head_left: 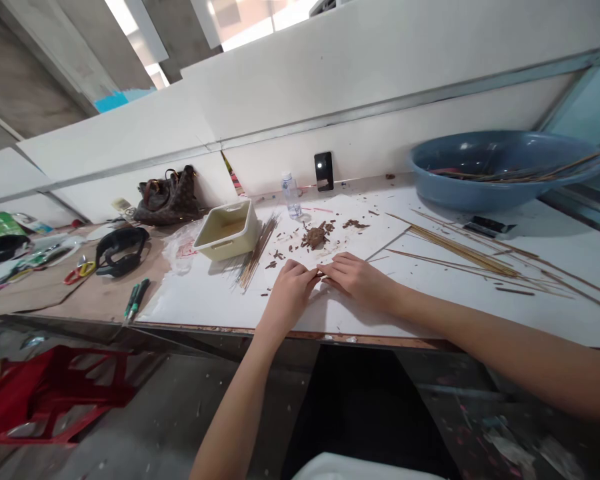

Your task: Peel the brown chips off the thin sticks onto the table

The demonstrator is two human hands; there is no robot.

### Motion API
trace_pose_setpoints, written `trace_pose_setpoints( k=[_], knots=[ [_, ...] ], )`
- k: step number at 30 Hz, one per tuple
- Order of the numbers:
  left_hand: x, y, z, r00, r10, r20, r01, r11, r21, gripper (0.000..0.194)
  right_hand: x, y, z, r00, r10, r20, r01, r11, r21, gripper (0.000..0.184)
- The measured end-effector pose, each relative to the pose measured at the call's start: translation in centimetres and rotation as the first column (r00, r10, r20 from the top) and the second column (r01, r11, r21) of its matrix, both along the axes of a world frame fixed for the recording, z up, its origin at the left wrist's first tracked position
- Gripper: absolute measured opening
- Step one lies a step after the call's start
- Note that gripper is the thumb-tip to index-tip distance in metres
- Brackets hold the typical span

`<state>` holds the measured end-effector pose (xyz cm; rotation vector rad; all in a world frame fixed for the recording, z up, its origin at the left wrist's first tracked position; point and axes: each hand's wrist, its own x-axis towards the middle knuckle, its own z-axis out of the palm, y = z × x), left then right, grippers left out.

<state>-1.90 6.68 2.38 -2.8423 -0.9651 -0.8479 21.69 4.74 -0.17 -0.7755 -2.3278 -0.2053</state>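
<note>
Foremost are the person's dark-clothed legs (360,407), beneath the front edge of the desk (190,303). Item under handling: a thin brown stick (322,274), located just above the desk's white covering near its front edge, between the two hands. Left hand (293,283): fingers closed, pinching the stick at one end. Right hand (357,277): fingers likewise closed on it, palm down; exact fingertip contact is too small to verify.

Directly beyond the hands I note a brown clump (316,237) with short fragments scattered round it. Behind that, a clear bottle (291,195) stands upright, and a black phone (324,171) leans against the white partition (275,157). To the left, a bundle of fine sticks (259,253) lies beside a cream basin (230,248). To the right, a bundle of yellowish sticks (463,252) lies among loose ones, in front of a blue tub (475,190) holding further long strands.

Farther left: a green-and-black cutter (137,298), scissors (80,270) and a brown handbag (167,197). Below stands a red stool (45,397).
</note>
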Motion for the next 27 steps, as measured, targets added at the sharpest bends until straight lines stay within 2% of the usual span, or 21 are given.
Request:
trace_pose_setpoints(
  k=[2,5,8,11,15,22,27],
  knots=[
    [0.0,-0.2,0.1,0.997,0.005,0.073,-0.001,0.998,-0.055,0.012,0.0,0.1,0.0,0.999,0.007,-0.05,-0.006,1.0,0.022,0.036],
    [-0.2,-0.6,0.6,0.985,0.031,0.172,-0.011,0.993,-0.116,0.009,0.0,0.0,0.0,0.995,0.036,-0.089,-0.031,0.998,0.054,0.032],
    [-0.5,-0.8,1.0,0.984,0.013,0.175,0.009,0.992,-0.127,0.011,0.1,-0.2,0.2,0.995,0.039,-0.088,-0.036,0.999,0.03,0.029],
    [-0.8,-0.8,1.0,0.988,0.016,0.152,0.003,0.993,-0.119,0.016,0.0,-0.4,0.3,0.994,0.031,-0.106,-0.034,0.999,-0.025,0.026],
    [-0.7,-0.8,0.7,0.988,0.03,0.148,-0.016,0.995,-0.096,0.004,-0.2,-0.6,0.3,0.991,0.023,-0.132,-0.029,0.999,-0.039,0.022],
    [0.1,-1.0,0.2,0.988,0.004,0.156,0.004,0.999,-0.05,0.007,-0.1,-1.0,0.4,0.999,0.027,-0.026,-0.028,0.999,-0.043,0.028],
    [0.2,-0.8,0.0,0.995,-0.044,0.089,0.041,0.999,0.036,0.015,0.2,-0.9,0.4,0.999,0.04,0.019,-0.039,0.999,-0.038,0.03]
  ],
)
